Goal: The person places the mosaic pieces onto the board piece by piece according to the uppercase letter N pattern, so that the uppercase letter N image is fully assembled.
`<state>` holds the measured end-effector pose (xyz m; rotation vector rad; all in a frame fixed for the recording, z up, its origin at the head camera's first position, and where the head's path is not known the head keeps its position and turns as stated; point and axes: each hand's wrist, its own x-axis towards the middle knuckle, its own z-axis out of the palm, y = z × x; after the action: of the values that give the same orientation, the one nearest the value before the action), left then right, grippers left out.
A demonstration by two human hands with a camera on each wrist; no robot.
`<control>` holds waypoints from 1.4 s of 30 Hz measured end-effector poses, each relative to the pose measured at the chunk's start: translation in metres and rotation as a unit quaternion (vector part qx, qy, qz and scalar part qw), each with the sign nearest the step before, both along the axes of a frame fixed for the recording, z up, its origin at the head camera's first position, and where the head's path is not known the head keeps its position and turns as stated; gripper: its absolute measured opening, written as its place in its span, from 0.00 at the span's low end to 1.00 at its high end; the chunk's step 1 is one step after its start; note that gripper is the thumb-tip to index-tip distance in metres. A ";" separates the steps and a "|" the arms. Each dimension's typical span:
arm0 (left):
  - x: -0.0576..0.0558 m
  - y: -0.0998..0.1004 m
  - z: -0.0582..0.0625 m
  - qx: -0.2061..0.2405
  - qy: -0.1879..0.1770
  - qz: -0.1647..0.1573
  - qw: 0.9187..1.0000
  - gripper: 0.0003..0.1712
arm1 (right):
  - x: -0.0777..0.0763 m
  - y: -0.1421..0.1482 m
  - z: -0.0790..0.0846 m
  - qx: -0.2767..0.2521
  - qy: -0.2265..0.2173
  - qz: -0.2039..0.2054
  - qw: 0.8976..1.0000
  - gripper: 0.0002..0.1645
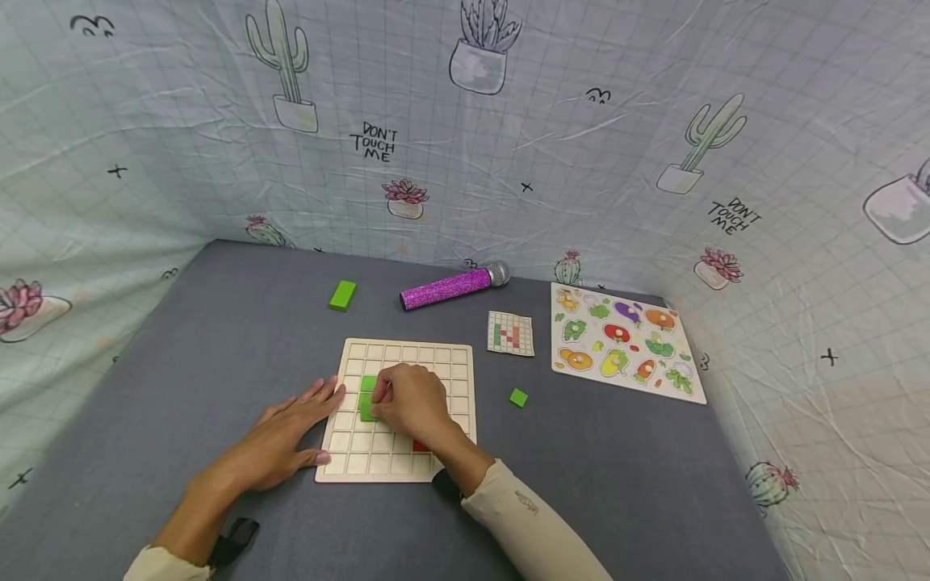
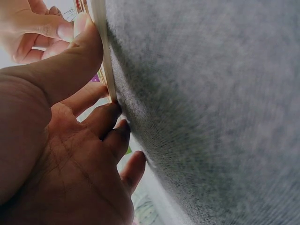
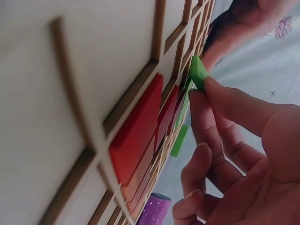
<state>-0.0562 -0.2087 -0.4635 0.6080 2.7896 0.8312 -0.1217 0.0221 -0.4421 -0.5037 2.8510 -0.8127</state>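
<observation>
A pale wooden grid board [image 1: 358, 463] lies on the table under both hands. My right hand [image 1: 416, 401] reaches over its middle and pinches a small green tile [image 3: 198, 73] between thumb and fingertips, tilted close over the grid. Green tiles [image 1: 368, 383] sit in cells beside those fingertips. Red tiles [image 3: 140, 133] and orange ones fill cells nearer the right wrist; in the head view the hand hides most of them. Along the board's left edge rests my left hand [image 1: 286, 436], fingers extended, its thumb [image 2: 86, 51] touching the lower part of that edge.
A loose green tile [image 1: 518, 397] lies right of the board, and a green block [image 1: 343, 295] lies behind it. Further back are a glittery purple microphone [image 1: 454, 287], a small pattern card [image 1: 510, 334] and a vegetable puzzle board [image 1: 626, 342]. A printed cloth [image 1: 465, 161] hangs behind the table.
</observation>
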 end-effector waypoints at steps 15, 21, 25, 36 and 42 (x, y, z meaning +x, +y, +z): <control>-0.001 -0.001 0.000 0.006 -0.001 -0.003 1.000 0.55 | 0.002 -0.010 -0.001 0.069 -0.002 0.024 0.997 0.15; -0.001 -0.001 -0.001 0.005 -0.004 -0.003 1.000 0.55 | 0.003 -0.008 0.001 0.076 0.005 0.030 0.997 0.12; 0.000 -0.001 -0.001 0.007 -0.002 -0.001 1.000 0.55 | 0.005 -0.002 0.003 0.051 0.005 0.039 0.998 0.06; -0.001 0.000 -0.001 -0.002 -0.005 0.003 1.000 0.55 | 0.004 0.031 0.013 -0.045 -0.013 0.041 0.998 0.07; -0.001 0.000 -0.001 -0.004 -0.004 0.006 1.000 0.55 | -0.001 0.056 0.015 -0.097 -0.030 0.027 0.994 0.09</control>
<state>-0.0572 -0.2088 -0.4645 0.5865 2.7897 0.8228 -0.1224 0.0778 -0.4273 -0.5669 2.7048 -1.0823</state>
